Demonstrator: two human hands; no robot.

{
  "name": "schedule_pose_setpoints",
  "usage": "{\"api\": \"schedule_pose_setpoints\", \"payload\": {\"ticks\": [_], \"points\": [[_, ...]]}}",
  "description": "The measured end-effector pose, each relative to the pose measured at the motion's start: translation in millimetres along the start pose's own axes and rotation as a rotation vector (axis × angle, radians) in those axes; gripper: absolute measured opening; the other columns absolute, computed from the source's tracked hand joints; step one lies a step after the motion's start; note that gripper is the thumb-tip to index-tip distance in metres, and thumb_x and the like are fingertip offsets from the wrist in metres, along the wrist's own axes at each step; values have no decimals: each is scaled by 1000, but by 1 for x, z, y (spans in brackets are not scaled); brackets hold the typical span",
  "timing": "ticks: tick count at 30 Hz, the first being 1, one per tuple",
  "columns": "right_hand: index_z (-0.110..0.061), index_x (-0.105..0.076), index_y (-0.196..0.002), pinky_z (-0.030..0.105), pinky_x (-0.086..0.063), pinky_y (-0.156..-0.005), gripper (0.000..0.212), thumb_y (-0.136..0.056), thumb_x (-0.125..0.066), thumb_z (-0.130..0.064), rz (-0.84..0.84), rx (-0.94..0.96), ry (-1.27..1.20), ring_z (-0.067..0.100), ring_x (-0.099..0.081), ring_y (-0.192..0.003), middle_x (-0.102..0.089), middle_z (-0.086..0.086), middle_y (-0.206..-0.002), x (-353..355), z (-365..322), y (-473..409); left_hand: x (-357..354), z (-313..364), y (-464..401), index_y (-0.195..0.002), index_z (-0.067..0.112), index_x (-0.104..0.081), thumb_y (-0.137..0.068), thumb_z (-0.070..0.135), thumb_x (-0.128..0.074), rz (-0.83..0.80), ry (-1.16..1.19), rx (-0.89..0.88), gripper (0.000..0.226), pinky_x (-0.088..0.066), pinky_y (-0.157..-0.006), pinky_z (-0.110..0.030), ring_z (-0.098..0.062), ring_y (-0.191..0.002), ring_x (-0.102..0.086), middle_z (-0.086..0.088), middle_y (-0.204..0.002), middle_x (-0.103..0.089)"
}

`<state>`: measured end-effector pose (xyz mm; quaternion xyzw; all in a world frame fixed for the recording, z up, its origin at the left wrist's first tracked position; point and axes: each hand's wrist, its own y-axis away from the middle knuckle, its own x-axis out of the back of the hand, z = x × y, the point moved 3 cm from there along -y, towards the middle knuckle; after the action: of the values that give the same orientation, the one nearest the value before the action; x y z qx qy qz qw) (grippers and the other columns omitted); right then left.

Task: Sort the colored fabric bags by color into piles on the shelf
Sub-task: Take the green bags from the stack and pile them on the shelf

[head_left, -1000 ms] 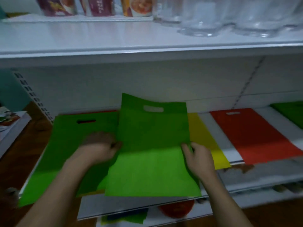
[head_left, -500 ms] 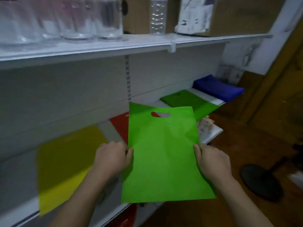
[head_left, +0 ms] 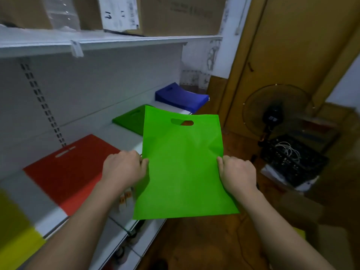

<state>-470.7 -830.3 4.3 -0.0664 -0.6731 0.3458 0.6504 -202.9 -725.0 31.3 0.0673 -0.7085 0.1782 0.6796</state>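
Head view: I've swung right along the shelf (head_left: 124,40) — the green pile (head_left: 130,121) now sits just beyond the green bag (head_left: 183,164). My left hand (head_left: 124,168) and right hand (head_left: 236,175) pinch its side edges, holding it in the air off the shelf's front; laying it down looks next.

White metal shelving (head_left: 109,42) runs along the left, its back panel (head_left: 101,82) plain white with a slotted upright strip (head_left: 41,102) set into it. Cardboard boxes (head_left: 175,14) stand on the upper shelf, one with a white label. To the right a white wall (head_left: 230,34) meets a tall brown wooden door (head_left: 288,45). The floor (head_left: 204,242) is dark reddish-brown. A black standing fan (head_left: 276,112) is near the door, and beside it a black crate (head_left: 292,160) with white cables in it. The light is dim and even.
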Motion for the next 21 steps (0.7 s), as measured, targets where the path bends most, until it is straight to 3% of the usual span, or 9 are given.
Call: {"api": "schedule_pose_setpoints", "payload": {"ticks": [3, 8, 15, 19, 21], "points": [[-15, -56, -53, 25, -25, -48, 37, -85, -69, -26, -28, -8, 44, 22, -49, -34, -54, 3, -44, -20, 15, -15, -17, 12, -31, -70, 17, -55, -96, 52, -42, -42, 74, 0, 45, -41, -65, -32, -31, -86, -64, -11, -88, -68], [-15, -55, -51, 24, -24, -47, 37, -81, -74, -26, -25, 9, 48, 22, -48, -32, -53, 3, -43, -72, 31, -71, -53, 22, -92, -68, 19, -54, -95, 55, -43, -76, 155, 53, 46, -41, -64, -30, -30, -87, -64, -9, -84, -65], [-16, -61, -60, 27, -34, -47, 33, -88, -67, -32, -90, 136, -19, 25, -55, -41, -59, 4, -51, -159, 17, -184, -91, 5, -184, -87, 14, -68, -93, 56, -46, -115, 183, 247, 48, -49, -76, -35, -32, -97, -65, -13, -101, -69], [-17, -61, -60, 27, -28, -48, 33, -87, -67, -35, -114, 201, -8, 24, -57, -43, -60, 3, -53, -203, 5, -237, -111, -5, -220, -74, 14, -63, -92, 58, -46, -168, 218, 361, 51, -51, -69, -31, -28, -85, -67, -11, -86, -69], [-17, -59, -58, 27, -32, -45, 33, -83, -71, -35, -109, 205, -15, 24, -57, -42, -59, 3, -51, -220, -1, -257, -119, -10, -233, -72, 13, -60, -92, 59, -44, -176, 200, 412, 53, -46, -64, -28, -26, -80, -67, -9, -81, -66]]}}
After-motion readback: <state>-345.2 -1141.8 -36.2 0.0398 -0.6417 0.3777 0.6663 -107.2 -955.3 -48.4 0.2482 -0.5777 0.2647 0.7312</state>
